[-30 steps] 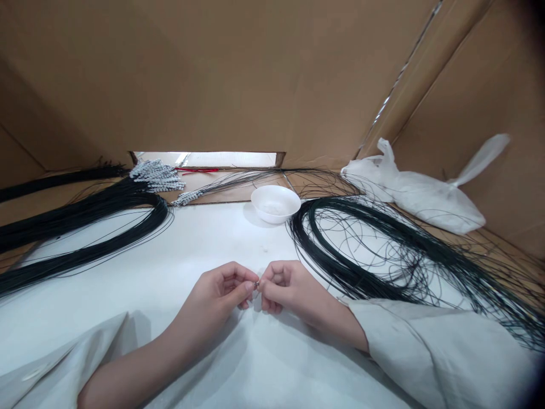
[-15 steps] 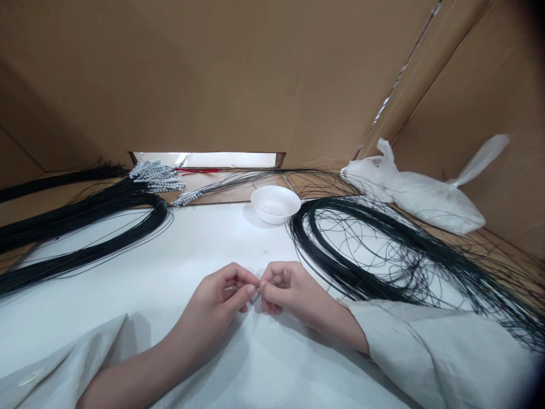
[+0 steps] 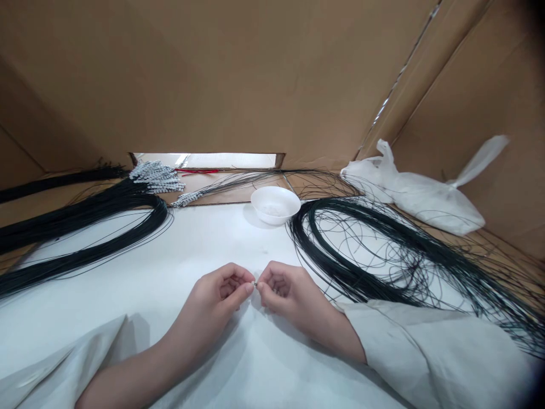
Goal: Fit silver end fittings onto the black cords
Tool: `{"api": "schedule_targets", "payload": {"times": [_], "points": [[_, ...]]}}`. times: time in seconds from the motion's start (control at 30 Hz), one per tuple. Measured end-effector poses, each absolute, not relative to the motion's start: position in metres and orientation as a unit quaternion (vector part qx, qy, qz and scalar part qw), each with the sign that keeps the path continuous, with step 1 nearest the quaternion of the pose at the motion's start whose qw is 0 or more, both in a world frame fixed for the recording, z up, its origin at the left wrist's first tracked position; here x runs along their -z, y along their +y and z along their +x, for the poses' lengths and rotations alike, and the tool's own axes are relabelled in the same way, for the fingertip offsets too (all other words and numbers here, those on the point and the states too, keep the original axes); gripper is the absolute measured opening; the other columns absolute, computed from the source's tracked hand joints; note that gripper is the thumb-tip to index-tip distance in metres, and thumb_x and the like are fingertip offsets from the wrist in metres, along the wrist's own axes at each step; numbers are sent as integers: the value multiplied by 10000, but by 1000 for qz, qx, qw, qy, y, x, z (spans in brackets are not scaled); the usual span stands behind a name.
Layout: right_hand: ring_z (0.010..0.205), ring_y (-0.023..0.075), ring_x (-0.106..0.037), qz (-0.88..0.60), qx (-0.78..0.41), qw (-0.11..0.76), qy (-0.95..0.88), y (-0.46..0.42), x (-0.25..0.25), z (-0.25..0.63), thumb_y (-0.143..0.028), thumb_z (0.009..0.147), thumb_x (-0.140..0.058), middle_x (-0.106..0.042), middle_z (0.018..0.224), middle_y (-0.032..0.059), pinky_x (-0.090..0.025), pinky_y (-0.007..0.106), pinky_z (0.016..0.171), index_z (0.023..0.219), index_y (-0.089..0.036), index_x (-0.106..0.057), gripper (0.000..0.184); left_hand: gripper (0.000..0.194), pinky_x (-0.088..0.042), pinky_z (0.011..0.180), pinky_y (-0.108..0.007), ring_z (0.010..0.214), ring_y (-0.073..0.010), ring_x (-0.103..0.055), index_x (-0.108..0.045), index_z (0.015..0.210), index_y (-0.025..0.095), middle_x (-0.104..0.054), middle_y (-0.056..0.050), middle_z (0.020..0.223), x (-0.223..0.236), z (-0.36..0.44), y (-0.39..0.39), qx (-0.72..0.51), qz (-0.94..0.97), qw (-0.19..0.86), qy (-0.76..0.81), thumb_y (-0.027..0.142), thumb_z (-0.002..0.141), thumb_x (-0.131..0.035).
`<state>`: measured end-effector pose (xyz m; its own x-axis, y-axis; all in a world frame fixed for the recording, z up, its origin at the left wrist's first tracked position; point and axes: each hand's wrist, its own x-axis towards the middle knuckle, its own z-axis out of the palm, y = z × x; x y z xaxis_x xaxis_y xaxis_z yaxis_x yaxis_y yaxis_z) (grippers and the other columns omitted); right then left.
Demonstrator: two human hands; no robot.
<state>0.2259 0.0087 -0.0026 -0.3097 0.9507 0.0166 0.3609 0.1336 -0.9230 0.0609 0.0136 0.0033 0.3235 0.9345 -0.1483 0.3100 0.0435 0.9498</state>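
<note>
In front of me my left hand [image 3: 223,292] and my right hand [image 3: 287,289] meet almost fingertip to fingertip, above the white tabletop. Both are closed in a pinch on one tiny piece [image 3: 255,283], dark with a pale part, whose kind is too small to make out. Inside the curled fingers of my right hand some small pale bits seem to show, partly hidden. Beyond the hands stands a white bowl [image 3: 275,205] with indistinct pale contents at its bottom.
Bundles of thin dark wire [image 3: 140,218] lie at left, some ending in white tips [image 3: 156,176]. A looped dark wire bundle [image 3: 353,267] with loose strands lies at right. Behind it rests a white plastic bag [image 3: 434,199]. Cardboard walls [image 3: 213,74] enclose the table, with a slot [image 3: 230,160] at the back.
The pinched fingertips have shifted slightly, and more of the tiny piece shows between them. My right hand's lower fingers have curled inward. Nothing else has visibly moved.
</note>
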Motion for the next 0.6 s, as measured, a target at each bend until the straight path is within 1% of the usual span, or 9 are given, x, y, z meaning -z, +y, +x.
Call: {"api": "schedule_targets", "payload": {"times": [0.1, 0.2, 0.33, 0.43, 0.5, 0.6], "points": [[570, 92, -494, -488, -406, 327, -700, 6, 1, 226, -207, 800, -489, -557, 622, -14, -362, 203, 523, 718, -173, -538, 102, 134, -396, 604, -231, 666, -138, -527, -584, 806, 185, -597, -7, 739, -4, 61, 13, -307, 628, 519, 492, 297, 793, -511], [579, 94, -500, -493, -396, 322, -705, 5, -1, 226, -220, 813, -484, -570, 637, -12, -364, 206, 531, 728, -175, -543, 113, 135, -413, 610, -237, 670, -147, -548, -591, 801, 189, -618, -13, 743, -6, 62, 12, -308, 636, 507, 494, 297, 788, -511], [635, 111, -538, -491, -424, 316, -692, 5, 0, 226, -251, 832, -467, -603, 704, 12, -395, 221, 576, 765, -173, -548, 130, 106, -419, 597, -223, 656, -136, -557, -580, 780, 192, -618, -2, 738, -7, 63, 12, -310, 637, 504, 494, 278, 781, -518], [660, 121, -555, -478, -442, 314, -691, 6, 4, 226, -225, 819, -475, -618, 736, 24, -409, 228, 592, 813, -172, -557, 98, 95, -413, 592, -216, 652, -130, -548, -564, 778, 191, -598, 5, 731, -7, 63, 13, -307, 636, 505, 497, 271, 785, -513], [658, 121, -560, -474, -454, 317, -685, 6, 6, 226, -189, 809, -469, -624, 738, 24, -416, 231, 598, 843, -173, -548, 88, 93, -405, 580, -213, 635, -123, -535, -557, 782, 192, -584, 9, 722, -7, 62, 13, -303, 637, 501, 501, 270, 789, -506], [606, 108, -551, -463, -493, 330, -659, 6, 6, 225, -164, 811, -447, -626, 709, 10, -424, 227, 577, 852, -181, -485, 58, 93, -404, 576, -220, 621, -126, -532, -556, 785, 196, -589, 9, 714, -7, 63, 12, -299, 646, 490, 503, 267, 790, -496]]}}
